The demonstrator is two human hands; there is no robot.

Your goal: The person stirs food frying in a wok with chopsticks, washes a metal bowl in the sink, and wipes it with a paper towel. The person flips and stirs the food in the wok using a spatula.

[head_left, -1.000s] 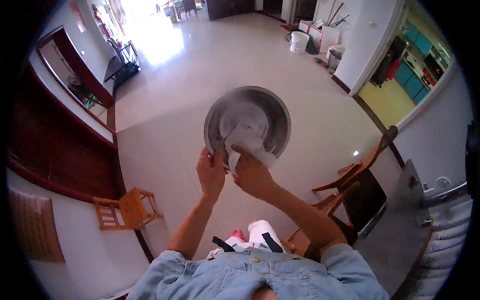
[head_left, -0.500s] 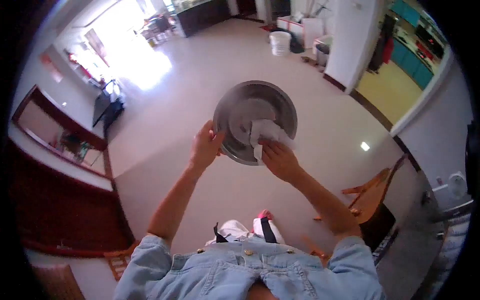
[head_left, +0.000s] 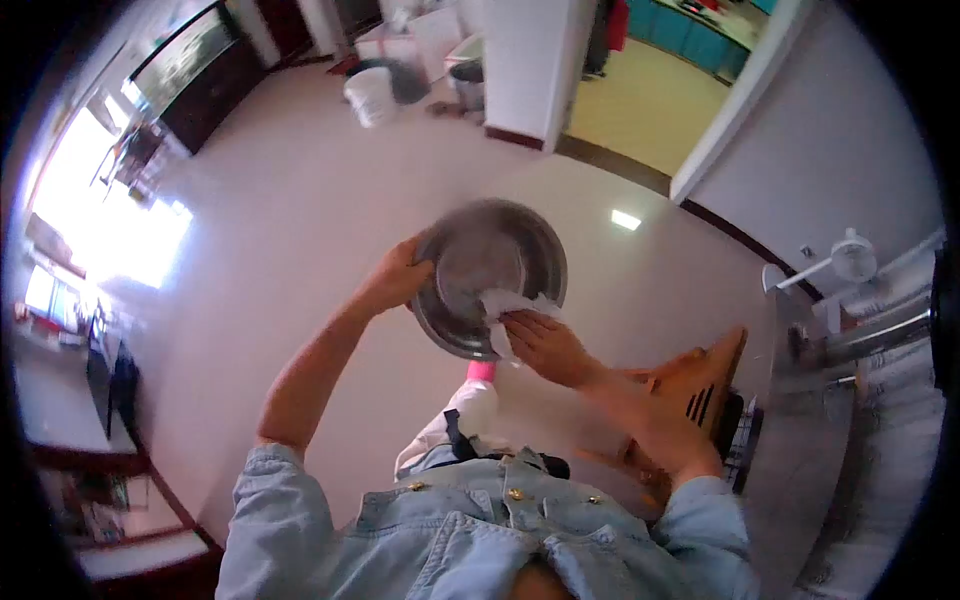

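A round metal basin point(head_left: 480, 262) hangs in the air in front of my body, its inside facing me. My left hand point(head_left: 400, 275) grips the rim on the left side, thumb over the edge. A crumpled white cloth or paper towel point(head_left: 508, 303) lies against the lower right of the basin's inner wall. My right hand point(head_left: 543, 345) is closed on this white cloth and presses it to the metal. The fingertips under the cloth are partly hidden, and the basin is slightly blurred.
A wooden chair point(head_left: 700, 390) stands close to my right arm. Further off are a white bucket point(head_left: 370, 97), a wall corner point(head_left: 530, 70) and a doorway with a yellow floor point(head_left: 645, 105). A white fan-like object point(head_left: 853, 258) is at the right.
My view has turned to the right, and my body has stepped or turned with it. The right hand with the cloth has shifted down along the basin's inside. The left hand keeps its hold.
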